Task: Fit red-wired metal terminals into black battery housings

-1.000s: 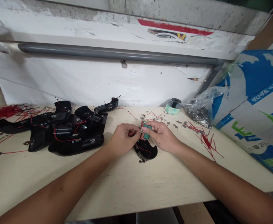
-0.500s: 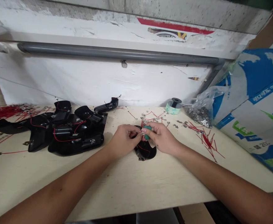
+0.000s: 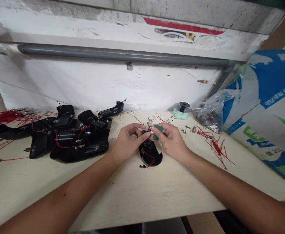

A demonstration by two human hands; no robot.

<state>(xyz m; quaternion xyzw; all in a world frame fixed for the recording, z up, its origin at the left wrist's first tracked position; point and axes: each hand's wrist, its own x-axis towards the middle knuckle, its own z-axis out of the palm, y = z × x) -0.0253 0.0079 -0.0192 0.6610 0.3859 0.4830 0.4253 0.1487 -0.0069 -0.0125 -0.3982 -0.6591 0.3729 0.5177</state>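
Note:
A black plastic housing (image 3: 150, 156) with a thin red wire in it lies on the table under my hands. A small metal part (image 3: 142, 166) on the wire's end rests at its near edge. My left hand (image 3: 129, 141) is at the housing's far end, thumb and fingers closed in a pinch; what lies between them is too small to make out. My right hand (image 3: 173, 141) grips a small green object (image 3: 159, 131), its kind unclear, between thumb and fingers. The fingertips of both hands nearly meet over the housing's far end, which they partly hide.
Several black housings (image 3: 69, 152) with red wires are piled on the left, beside a heap of red wires (image 3: 8, 117). Behind my hands lie loose metal pieces. To the right are a tape roll (image 3: 180, 112), a plastic bag of metal parts (image 3: 208, 118), cut red wires (image 3: 217, 149) and a large blue-white box (image 3: 274, 113).
My hands have drawn slightly apart, and the green object has shifted a little right and up. More of the housing shows, with the wire's metal end now at its near left edge.

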